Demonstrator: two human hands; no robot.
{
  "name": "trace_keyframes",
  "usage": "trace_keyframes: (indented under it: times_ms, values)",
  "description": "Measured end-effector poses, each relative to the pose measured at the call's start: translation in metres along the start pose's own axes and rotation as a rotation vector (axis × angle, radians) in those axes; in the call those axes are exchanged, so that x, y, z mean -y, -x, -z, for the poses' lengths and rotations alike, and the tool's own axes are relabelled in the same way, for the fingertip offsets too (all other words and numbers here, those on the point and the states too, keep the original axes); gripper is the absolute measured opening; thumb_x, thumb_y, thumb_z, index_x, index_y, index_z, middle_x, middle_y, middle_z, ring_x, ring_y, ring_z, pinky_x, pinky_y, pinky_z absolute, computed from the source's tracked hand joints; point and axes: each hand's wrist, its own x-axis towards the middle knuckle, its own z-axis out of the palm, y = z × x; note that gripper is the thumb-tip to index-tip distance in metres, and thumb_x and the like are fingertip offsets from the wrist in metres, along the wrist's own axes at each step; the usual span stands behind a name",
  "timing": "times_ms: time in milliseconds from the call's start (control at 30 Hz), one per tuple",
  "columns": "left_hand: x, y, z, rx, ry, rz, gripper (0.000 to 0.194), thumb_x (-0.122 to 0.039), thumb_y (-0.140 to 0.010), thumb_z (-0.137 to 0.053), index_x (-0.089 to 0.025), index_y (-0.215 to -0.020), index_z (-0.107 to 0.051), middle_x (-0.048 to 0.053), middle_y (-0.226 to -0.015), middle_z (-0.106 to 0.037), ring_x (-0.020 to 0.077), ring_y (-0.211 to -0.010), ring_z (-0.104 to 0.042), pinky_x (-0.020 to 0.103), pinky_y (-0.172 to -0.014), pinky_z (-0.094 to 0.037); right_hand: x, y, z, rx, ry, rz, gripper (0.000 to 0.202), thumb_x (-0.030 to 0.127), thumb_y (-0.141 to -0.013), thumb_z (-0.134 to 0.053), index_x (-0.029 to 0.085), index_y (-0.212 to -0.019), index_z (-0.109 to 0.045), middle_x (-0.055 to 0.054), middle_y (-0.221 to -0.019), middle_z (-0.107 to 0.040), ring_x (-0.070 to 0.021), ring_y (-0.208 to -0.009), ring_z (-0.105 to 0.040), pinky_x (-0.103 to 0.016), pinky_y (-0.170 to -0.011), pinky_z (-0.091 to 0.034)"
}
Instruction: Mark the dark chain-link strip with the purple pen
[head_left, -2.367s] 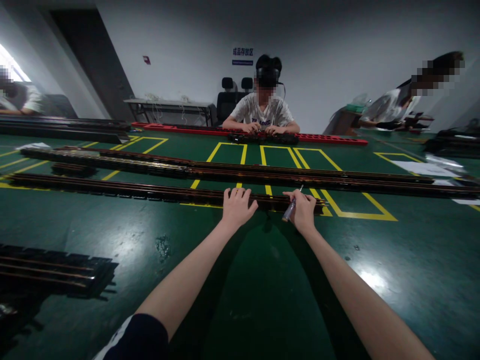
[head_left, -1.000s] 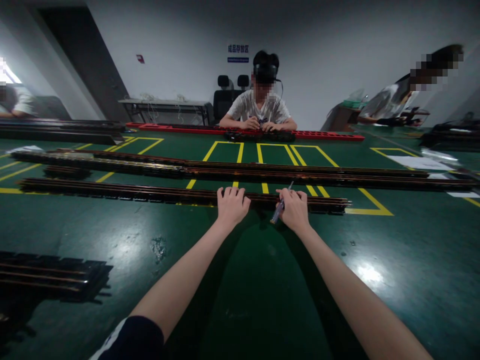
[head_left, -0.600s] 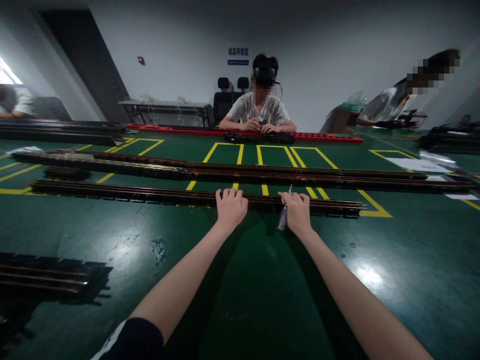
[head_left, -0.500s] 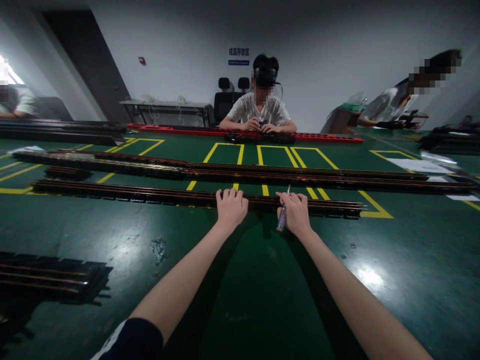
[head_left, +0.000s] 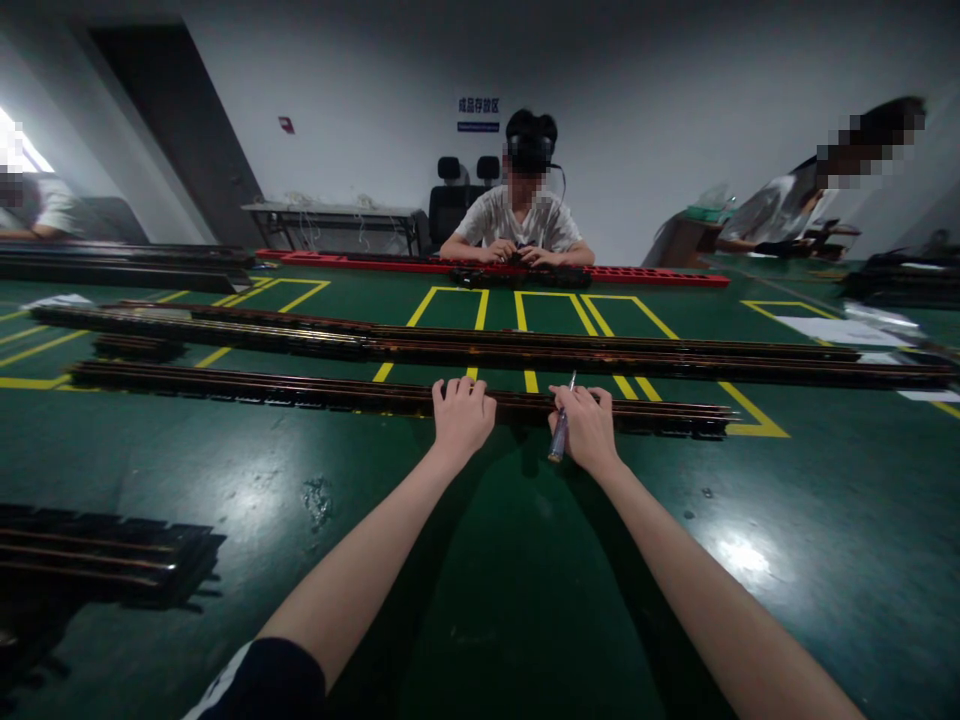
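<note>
A long dark strip (head_left: 300, 388) with thin copper-coloured lines lies across the green table in front of me. My left hand (head_left: 463, 418) is wrapped over the strip near its middle, fingers curled on its far edge. Right of it, my right hand (head_left: 586, 425) rests at the same strip and holds a screwdriver (head_left: 558, 436) with a clear purplish handle. Its handle points down toward me and its thin tip sticks up past my fingers. Behind lie further long dark strips (head_left: 465, 345), parallel to the first.
Across the table (head_left: 525, 580) a person (head_left: 517, 215) works at a red rail (head_left: 652, 274). Another person (head_left: 765, 210) leans in at the right. More dark strips (head_left: 90, 555) lie at the near left. White papers (head_left: 832, 331) lie at the right.
My right hand has shifted slightly to the left with the screwdriver. My left hand has stayed on the strip in the same place.
</note>
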Motion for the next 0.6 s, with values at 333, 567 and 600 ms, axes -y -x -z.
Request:
trace_keyframes:
  times_ms: [333, 567, 600]
  values:
    - [0.001, -0.0003, -0.0001, 0.02, 0.013, -0.006, 0.044, -0.027, -0.094, -0.026, -0.016, -0.108, -0.067, 0.012, -0.116, -0.066, 0.0256, -0.11, -0.057, 0.05, -0.107, -0.032, -0.0067, 0.0045, 0.0007, -0.085, -0.059, -0.019, 0.018, 0.005, -0.073, -0.046, 0.022, -0.079, -0.044, -0.009, -0.097, -0.071, -0.0254, -0.089, -0.062, -0.04, -0.089, -0.033]
    - [0.0014, -0.0005, 0.0002, 0.015, 0.022, -0.01, 0.044, -0.028, -0.094, -0.026, -0.016, -0.106, -0.067, 0.011, -0.114, -0.067, 0.0248, -0.108, -0.057, 0.049, -0.106, -0.033, -0.0019, 0.0026, -0.001, -0.022, -0.002, 0.05, 0.01, 0.021, -0.077, -0.053, 0.019, -0.085, -0.049, -0.009, -0.09, -0.069, -0.0258, -0.086, -0.061, -0.039, -0.089, -0.031]
    - [0.0014, -0.0004, 0.0002, 0.016, 0.023, -0.01, 0.044, -0.028, -0.093, -0.026, -0.016, -0.106, -0.067, 0.011, -0.113, -0.067, 0.0249, -0.108, -0.057, 0.05, -0.106, -0.033, -0.0023, 0.0023, -0.0016, -0.024, 0.018, 0.035, 0.01, 0.021, -0.077, -0.054, 0.019, -0.085, -0.049, -0.009, -0.088, -0.069, -0.0259, -0.085, -0.061, -0.039, -0.089, -0.031]
